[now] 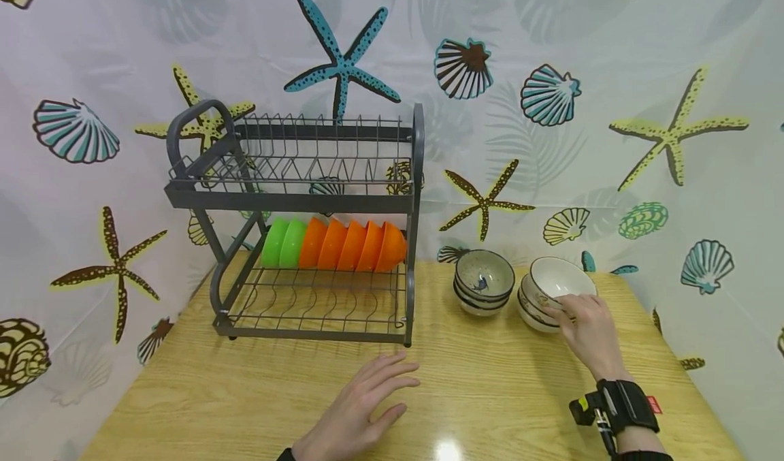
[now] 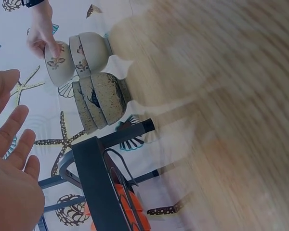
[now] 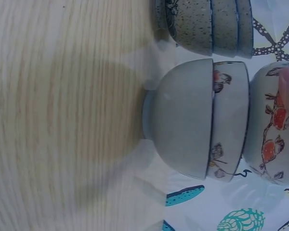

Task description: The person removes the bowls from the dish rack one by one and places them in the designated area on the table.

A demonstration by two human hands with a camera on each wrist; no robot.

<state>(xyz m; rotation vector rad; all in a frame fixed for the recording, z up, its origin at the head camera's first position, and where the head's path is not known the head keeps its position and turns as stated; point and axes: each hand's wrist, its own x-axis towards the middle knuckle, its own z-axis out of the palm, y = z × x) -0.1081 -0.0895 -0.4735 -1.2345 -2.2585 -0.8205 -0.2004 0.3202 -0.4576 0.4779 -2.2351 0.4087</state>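
My right hand (image 1: pixel 591 331) pinches the near side of a white bowl (image 1: pixel 563 277) with its fingers and thumb. In the right wrist view this bowl (image 3: pixel 260 118) shows red flowers on its outside. It sits just above a stack of white bowls (image 3: pixel 183 120), slightly tilted; whether they touch I cannot tell. To the left stands a stack of speckled grey bowls (image 1: pixel 484 277). My left hand (image 1: pixel 361 406) hovers over the table before the rack, fingers spread and holding nothing; the left wrist view shows its palm and fingers (image 2: pixel 9 130).
A dark two-tier dish rack (image 1: pixel 306 200) stands at left on the wooden table (image 1: pixel 471 393). Its lower tier holds green bowls (image 1: pixel 275 243) and several orange bowls (image 1: pixel 352 246) on edge. The upper tier is bare wire. A patterned curtain (image 1: pixel 520 11) hangs behind the table.
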